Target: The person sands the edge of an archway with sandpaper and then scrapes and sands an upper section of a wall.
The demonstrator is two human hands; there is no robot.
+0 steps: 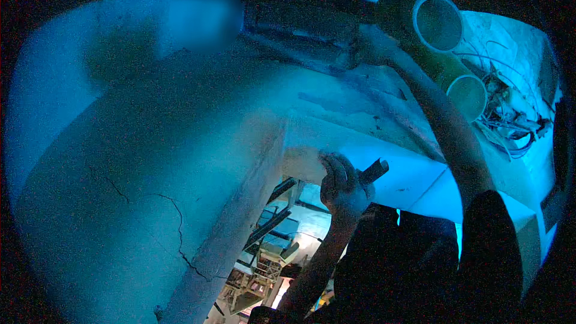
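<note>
My left hand (345, 186) is closed round a short dark rod, perhaps a handle (375, 171), whose blunt end sticks out to the right. Its knuckles are by the edge of a pale ledge (384, 150). Farther up and to the right, my right hand (375, 48) reaches to a dark beam-like shape (300, 12) along the top. Its fingers are lost in the shadow there, so what they touch is unclear. Close to its right lie two round, open-ended pipes, an upper pipe (414, 21) and a lower pipe (447, 69).
On the left spreads a large wall surface (120, 162) with a branching crack. A tangle of wires (510, 120) lies beside the pipes at the right. Below the ledge, an opening shows a lit area with a cluttered rack (264, 270). Dim blue light leaves much in shadow.
</note>
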